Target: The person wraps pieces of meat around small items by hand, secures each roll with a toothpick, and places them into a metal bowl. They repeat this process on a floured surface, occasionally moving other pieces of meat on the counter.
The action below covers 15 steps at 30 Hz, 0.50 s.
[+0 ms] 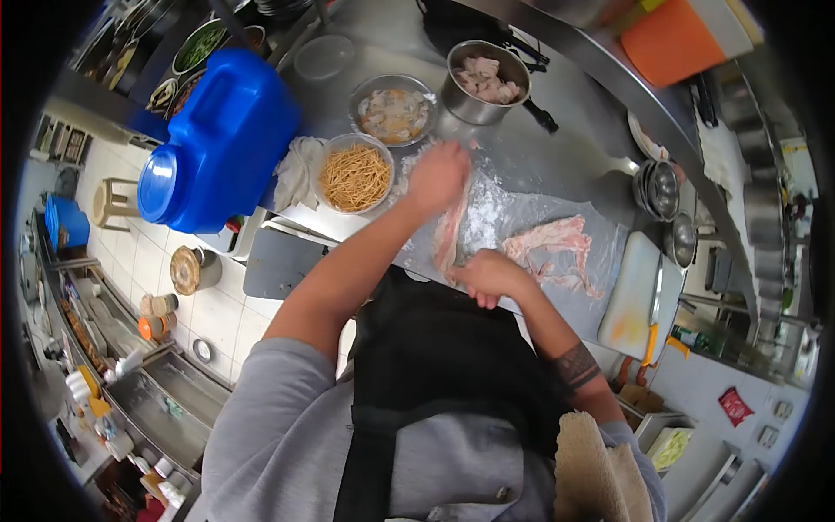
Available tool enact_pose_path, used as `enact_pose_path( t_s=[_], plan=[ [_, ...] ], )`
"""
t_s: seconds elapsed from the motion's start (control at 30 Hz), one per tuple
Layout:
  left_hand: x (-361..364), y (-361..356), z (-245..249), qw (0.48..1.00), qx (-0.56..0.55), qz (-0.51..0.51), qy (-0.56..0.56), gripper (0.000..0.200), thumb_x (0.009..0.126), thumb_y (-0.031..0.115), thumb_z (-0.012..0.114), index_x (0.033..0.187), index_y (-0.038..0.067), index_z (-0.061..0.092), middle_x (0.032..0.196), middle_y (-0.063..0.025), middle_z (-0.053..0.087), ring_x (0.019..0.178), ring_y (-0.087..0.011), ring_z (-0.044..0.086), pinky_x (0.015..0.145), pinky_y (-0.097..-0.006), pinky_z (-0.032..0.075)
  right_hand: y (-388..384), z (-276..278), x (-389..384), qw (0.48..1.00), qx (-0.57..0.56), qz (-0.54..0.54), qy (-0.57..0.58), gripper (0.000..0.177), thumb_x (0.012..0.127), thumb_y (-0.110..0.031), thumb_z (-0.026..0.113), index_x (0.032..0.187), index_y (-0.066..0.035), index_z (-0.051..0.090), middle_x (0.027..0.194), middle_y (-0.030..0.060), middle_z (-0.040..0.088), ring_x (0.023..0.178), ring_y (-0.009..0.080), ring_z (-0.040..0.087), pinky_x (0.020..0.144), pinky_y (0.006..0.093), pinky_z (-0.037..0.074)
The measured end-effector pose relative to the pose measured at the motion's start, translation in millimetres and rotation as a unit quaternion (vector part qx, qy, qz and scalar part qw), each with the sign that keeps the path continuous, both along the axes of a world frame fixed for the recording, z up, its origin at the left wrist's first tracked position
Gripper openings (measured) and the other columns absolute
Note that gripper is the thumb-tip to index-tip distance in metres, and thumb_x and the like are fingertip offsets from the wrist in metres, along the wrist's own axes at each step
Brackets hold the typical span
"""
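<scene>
A long, soft, pink meat strip (450, 230) stretches over the floury metal counter (348, 228); the right hand (494, 277) pinches its near end; the left hand (437, 178) curls at its far end, grip hidden; ragged pale meat (550, 239) lies on wrinkled plastic (600, 222).

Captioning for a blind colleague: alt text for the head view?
A left hand and right hand hold a strip of raw meat over a powder-dusted steel counter, near a bowl of sticks, a pot of meat chunks and a blue jug.
</scene>
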<state>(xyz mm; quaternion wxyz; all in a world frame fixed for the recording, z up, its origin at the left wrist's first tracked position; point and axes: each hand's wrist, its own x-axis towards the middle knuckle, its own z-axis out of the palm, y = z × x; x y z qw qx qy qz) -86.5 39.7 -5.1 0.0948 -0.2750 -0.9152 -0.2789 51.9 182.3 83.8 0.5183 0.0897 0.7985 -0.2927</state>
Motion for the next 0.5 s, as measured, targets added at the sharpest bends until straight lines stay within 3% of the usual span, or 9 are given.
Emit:
enact_pose_path(
  t_s=[0.07,0.13,0.2,0.33,0.43,0.5],
  plan=[
    [42.8,-21.8,-0.1,0.995,-0.053,-0.086,-0.013,0.016,0.089,0.017,0.070,0.100,0.007,0.073,0.103,-0.0101,0.067,0.106,-0.0324,0.064,0.091,-0.0454,0.053,23.2,3.8,-11.9,0.994,-0.023,-0.074,0.072,0.054,0.101,-0.045,0.067,0.077,0.002,0.073,0.065,0.0139,0.070,0.055,0.0253,0.070,0.057,0.0403,0.059],
    [79.4,-40.4,-12.4,0.993,-0.021,-0.117,0.027,0.023,0.087,0.016,0.066,0.105,0.004,0.074,0.108,-0.0093,0.069,0.107,-0.0300,0.064,0.095,-0.0428,0.051,30.8,11.0,-39.2,0.955,0.014,0.017,0.297,0.044,0.098,-0.039,0.072,0.080,0.001,0.073,0.072,0.0150,0.072,0.069,0.0289,0.074,0.071,0.0421,0.060],
    [101.3,-51.8,-8.8,0.994,-0.008,-0.109,0.010,0.023,0.088,0.015,0.065,0.105,0.004,0.074,0.109,-0.0091,0.069,0.108,-0.0290,0.064,0.096,-0.0422,0.050,20.7,18.5,-75.5,0.927,0.008,-0.001,0.375,0.030,0.095,-0.030,0.075,0.087,-0.001,0.076,0.081,0.0165,0.075,0.082,0.0340,0.073,0.083,0.0432,0.058],
    [129.0,-63.5,-1.1,0.993,0.015,-0.114,0.002,0.026,0.087,0.013,0.063,0.109,0.003,0.075,0.115,-0.0092,0.068,0.114,-0.0278,0.062,0.100,-0.0405,0.048,-31.2,23.4,-148.8,0.854,-0.113,-0.018,0.507,0.020,0.092,-0.019,0.075,0.105,-0.005,0.078,0.094,0.0180,0.077,0.090,0.0396,0.073,0.090,0.0430,0.057],
    [143.7,-68.1,-3.3,0.989,0.011,-0.141,-0.038,0.038,0.081,0.012,0.066,0.116,0.001,0.073,0.126,-0.0122,0.067,0.120,-0.0312,0.061,0.105,-0.0424,0.048,-65.5,-3.4,-216.1,0.844,-0.098,0.038,0.526,0.022,0.091,-0.014,0.072,0.110,-0.007,0.078,0.102,0.0216,0.077,0.101,0.0400,0.073,0.096,0.0447,0.056],
    [151.1,-70.3,-0.7,0.989,0.009,-0.138,-0.046,0.039,0.081,0.012,0.066,0.118,-0.001,0.073,0.130,-0.0123,0.067,0.120,-0.0311,0.061,0.105,-0.0425,0.048,-83.7,-25.3,-253.8,0.807,-0.067,0.118,0.575,0.028,0.088,-0.009,0.068,0.115,-0.010,0.076,0.109,0.0220,0.076,0.112,0.0390,0.069,0.099,0.0464,0.055]
  ],
)
